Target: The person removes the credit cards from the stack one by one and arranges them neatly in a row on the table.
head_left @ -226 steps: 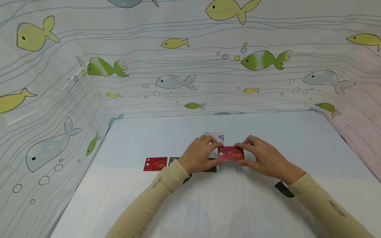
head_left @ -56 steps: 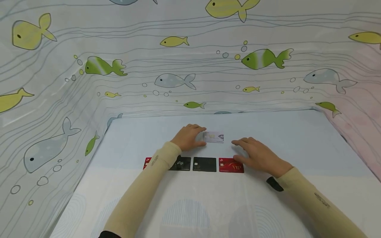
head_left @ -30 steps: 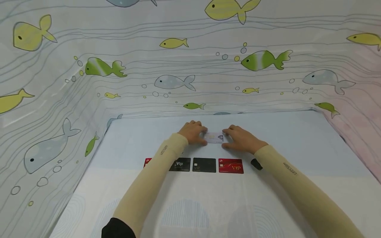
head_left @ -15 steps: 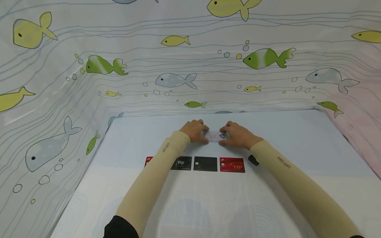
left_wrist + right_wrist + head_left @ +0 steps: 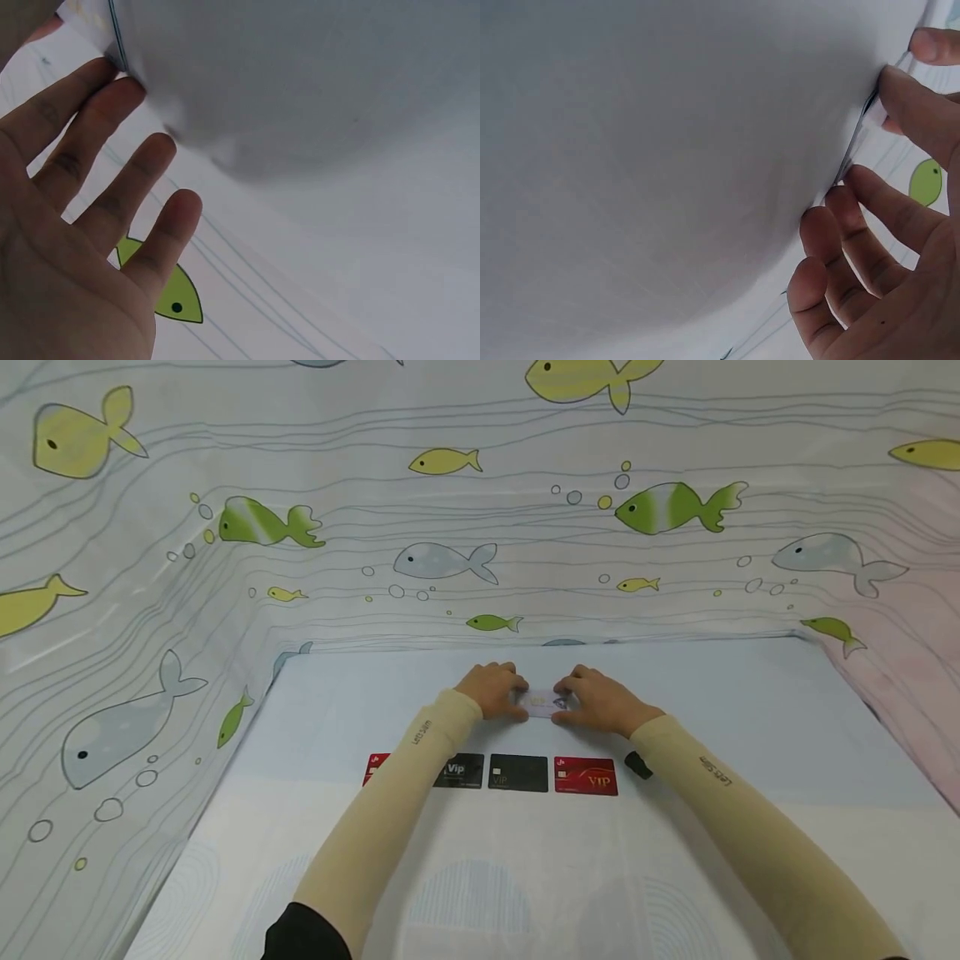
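A pale card (image 5: 540, 703) with gold lettering and a dark motif at its right end lies flat or close over the table, beyond a row of cards. My left hand (image 5: 491, 689) grips its left end between thumb and fingertips. At the opposite end, my right hand (image 5: 603, 702) pinches it the same way, partly covering the dark motif. In the left wrist view the fingertips touch the card's edge (image 5: 118, 37), the other fingers spread apart. Thumb and index finger meet the thin card edge (image 5: 851, 142) in the right wrist view.
Nearer me, a row holds a red VIP card (image 5: 587, 785), a plain black card (image 5: 518, 774), a black Vip card (image 5: 465, 772) and another red card (image 5: 375, 766), partly behind my left sleeve. A fish-print sheet (image 5: 450, 510) rises behind the table (image 5: 675, 860).
Both hands earlier held the red VIP card, which now lies at the row's right end. They have moved to the pale card and taken hold of its two ends.
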`<state>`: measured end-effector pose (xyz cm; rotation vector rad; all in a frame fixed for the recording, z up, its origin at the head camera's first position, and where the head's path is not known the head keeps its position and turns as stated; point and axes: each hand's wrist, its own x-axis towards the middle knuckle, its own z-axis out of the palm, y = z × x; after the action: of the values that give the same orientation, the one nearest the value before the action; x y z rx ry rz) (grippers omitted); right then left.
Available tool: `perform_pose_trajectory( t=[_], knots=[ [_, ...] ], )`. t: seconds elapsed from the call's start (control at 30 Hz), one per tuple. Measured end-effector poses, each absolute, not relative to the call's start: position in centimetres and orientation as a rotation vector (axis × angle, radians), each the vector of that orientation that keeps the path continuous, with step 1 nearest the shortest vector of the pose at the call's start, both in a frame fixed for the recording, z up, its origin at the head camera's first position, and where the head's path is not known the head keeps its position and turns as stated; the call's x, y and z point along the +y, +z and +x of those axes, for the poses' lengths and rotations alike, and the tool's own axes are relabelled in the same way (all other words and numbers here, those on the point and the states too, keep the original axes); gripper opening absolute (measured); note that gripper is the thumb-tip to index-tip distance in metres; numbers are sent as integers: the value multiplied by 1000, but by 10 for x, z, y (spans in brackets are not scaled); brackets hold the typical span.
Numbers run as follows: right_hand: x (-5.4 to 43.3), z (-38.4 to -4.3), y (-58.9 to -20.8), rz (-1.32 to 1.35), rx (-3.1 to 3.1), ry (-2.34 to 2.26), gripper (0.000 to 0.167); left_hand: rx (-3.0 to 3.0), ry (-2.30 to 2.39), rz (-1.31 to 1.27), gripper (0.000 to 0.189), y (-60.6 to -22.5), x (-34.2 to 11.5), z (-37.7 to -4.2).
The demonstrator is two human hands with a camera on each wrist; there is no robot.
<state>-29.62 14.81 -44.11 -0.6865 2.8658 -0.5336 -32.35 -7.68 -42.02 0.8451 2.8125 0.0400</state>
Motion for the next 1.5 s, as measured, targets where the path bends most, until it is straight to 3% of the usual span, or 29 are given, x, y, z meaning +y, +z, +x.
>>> perform_pose_trajectory(
  t=[1.5],
  knots=[
    [140, -296, -434, -740, 2953, -437, 61, 2936, 22, 968, 59, -432, -87, -316]
  ],
)
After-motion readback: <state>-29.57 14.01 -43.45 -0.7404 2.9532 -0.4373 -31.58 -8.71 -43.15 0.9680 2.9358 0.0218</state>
